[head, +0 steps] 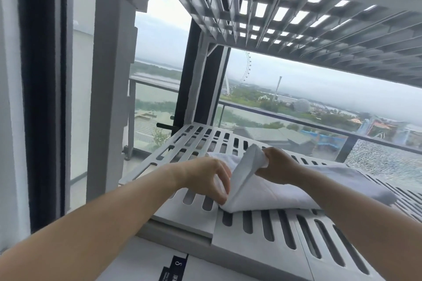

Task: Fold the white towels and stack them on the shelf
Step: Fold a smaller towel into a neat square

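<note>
The towel (274,189) lies on the shelf (262,230), toward its right. The left hand (205,178) sits at the towel's left edge, the right hand (277,164) on top. Another shelf (296,23) spans above; a railing (285,118) runs behind.

1. I see flat, overcast daylight coming through the window (296,89) straight ahead; the scene is bright but soft.
2. The upper shelf (296,18) is backlit: its slots glow white and its ribs read grey.
3. Shadows are faint; I see only a soft one under the white towel (262,189).
4. Wide-angle distortion bends the grey upright (109,75) at left and the shelf edges.
5. The far skyline is hazy, and fine detail looks slightly smeared.
</note>
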The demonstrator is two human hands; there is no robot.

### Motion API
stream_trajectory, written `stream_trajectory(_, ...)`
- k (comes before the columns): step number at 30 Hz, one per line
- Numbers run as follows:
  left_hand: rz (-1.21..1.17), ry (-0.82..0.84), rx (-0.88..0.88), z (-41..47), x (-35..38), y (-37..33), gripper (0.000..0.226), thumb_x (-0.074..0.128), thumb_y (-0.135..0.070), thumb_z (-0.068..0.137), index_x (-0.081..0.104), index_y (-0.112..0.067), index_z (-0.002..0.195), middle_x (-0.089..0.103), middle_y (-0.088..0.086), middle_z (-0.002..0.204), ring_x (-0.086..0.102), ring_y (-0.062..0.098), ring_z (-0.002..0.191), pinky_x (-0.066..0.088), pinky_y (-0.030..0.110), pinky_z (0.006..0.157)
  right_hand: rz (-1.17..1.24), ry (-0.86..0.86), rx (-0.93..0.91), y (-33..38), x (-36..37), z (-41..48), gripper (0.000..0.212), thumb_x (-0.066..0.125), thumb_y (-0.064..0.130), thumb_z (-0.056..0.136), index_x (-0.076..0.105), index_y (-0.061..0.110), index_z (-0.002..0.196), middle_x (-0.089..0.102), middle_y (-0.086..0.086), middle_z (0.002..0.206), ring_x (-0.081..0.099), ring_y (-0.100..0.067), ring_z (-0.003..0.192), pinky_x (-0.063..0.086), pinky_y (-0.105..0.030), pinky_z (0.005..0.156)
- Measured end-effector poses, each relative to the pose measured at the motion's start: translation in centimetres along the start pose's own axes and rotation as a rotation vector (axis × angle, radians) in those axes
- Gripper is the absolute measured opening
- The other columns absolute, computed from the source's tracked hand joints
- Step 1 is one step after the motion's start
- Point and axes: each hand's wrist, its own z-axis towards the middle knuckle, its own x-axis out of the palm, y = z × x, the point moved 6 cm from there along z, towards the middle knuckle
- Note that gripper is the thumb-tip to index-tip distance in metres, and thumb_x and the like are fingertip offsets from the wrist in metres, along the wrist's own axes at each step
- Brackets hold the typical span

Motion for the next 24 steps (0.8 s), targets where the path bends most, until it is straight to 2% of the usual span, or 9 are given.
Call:
stream_trajectory(3,-0.016,0.017,-0.035,0.0,0.0,0.1,0.014,0.069,-0.029,0.076,0.066,-0.040,0.068,0.057,-0.029,0.090,0.055,-0.001,0.088,0.042,0.019,0.083,0.033,-0.051,-0.001,0.4,-0.3,0.8,0.028,0.060,0.017,0.076,0.045,0.022,0.053,0.048,0.009,0.054,0.043,-0.003,0.048,0.029,-0.016,0.043)
stream_trajectory(6,-0.056,0.018,-0.134,0.1,-0.6,0.3,0.016,0.055,-0.029,0.085,0.071,-0.026,0.086,0.065,-0.012,0.102,0.058,0.011,0.099,0.044,0.030,0.094,0.072,-0.045,-0.043,0.8,-0.1,1.6,0.020,0.058,0.017,0.076,0.049,0.020,0.059,0.049,0.009,0.059,0.048,-0.007,0.054,0.031,-0.019,0.047)
stream_trajectory(9,-0.013,-0.052,-0.191,0.9,-2.0,0.3,0.027,0.040,-0.017,0.086,0.066,-0.010,0.080,0.066,0.007,0.084,0.058,0.023,0.076,0.047,0.035,0.074,0.087,-0.043,-0.107,1.0,0.1,2.1,0.010,0.056,0.019,0.077,0.054,0.012,0.070,0.051,0.006,0.065,0.051,-0.019,0.066,0.036,-0.026,0.055)
stream_trajectory(11,0.033,-0.136,-0.233,1.7,-3.0,0.2,0.025,0.037,-0.018,0.086,0.057,-0.008,0.075,0.058,0.010,0.073,0.051,0.022,0.065,0.043,0.036,0.065,0.090,-0.043,-0.150,0.9,0.1,2.5,0.013,0.057,0.021,0.077,0.060,0.011,0.084,0.052,0.009,0.075,0.049,-0.016,0.075,0.035,-0.026,0.064)
stream_trajectory(14,0.056,-0.218,-0.283,3.7,-3.7,-0.2,0.023,0.040,-0.032,0.087,0.055,-0.019,0.099,0.062,0.001,0.089,0.057,0.017,0.081,0.046,0.033,0.072,0.121,-0.021,-0.191,0.6,0.3,2.8,0.027,0.061,0.025,0.077,0.061,0.013,0.102,0.050,0.013,0.080,0.047,-0.014,0.079,0.032,-0.020,0.063)
stream_trajectory(16,0.014,-0.264,-0.307,5.4,-3.8,-0.9,0.029,0.044,-0.038,0.086,0.050,-0.021,0.109,0.063,0.000,0.101,0.057,0.016,0.090,0.045,0.033,0.079,0.138,0.004,-0.209,-0.1,0.3,2.9,0.030,0.064,0.030,0.078,0.060,0.018,0.105,0.057,0.007,0.087,0.050,-0.014,0.081,0.037,-0.021,0.065)
stream_trajectory(18,-0.007,-0.281,-0.310,7.1,-3.6,-1.7,0.034,0.043,-0.046,0.086,0.054,-0.025,0.109,0.062,-0.001,0.106,0.057,0.014,0.094,0.044,0.030,0.078,0.145,0.051,-0.228,-1.3,0.4,2.9,0.033,0.066,0.038,0.079,0.059,0.021,0.107,0.063,0.001,0.099,0.054,-0.012,0.084,0.043,-0.025,0.072)
stream_trajectory(21,0.181,-0.226,-0.371,9.4,-2.7,-2.5,0.051,0.044,-0.066,0.079,0.062,-0.026,0.104,0.063,-0.007,0.100,0.058,0.010,0.090,0.047,0.030,0.079,0.137,0.109,-0.251,-4.2,0.4,2.6,0.031,0.066,0.042,0.080,0.058,0.024,0.104,0.061,0.005,0.095,0.055,-0.008,0.082,0.043,-0.019,0.066)
stream_trajectory(24,0.585,-0.076,-0.425,11.5,-0.9,-3.1,0.050,0.048,-0.063,0.077,0.060,-0.028,0.112,0.061,-0.010,0.109,0.054,0.010,0.091,0.048,0.030,0.079,0.108,0.135,-0.222,-8.1,0.5,2.2,0.034,0.066,0.041,0.080,0.058,0.024,0.108,0.062,0.003,0.106,0.054,-0.010,0.090,0.041,-0.022,0.072)
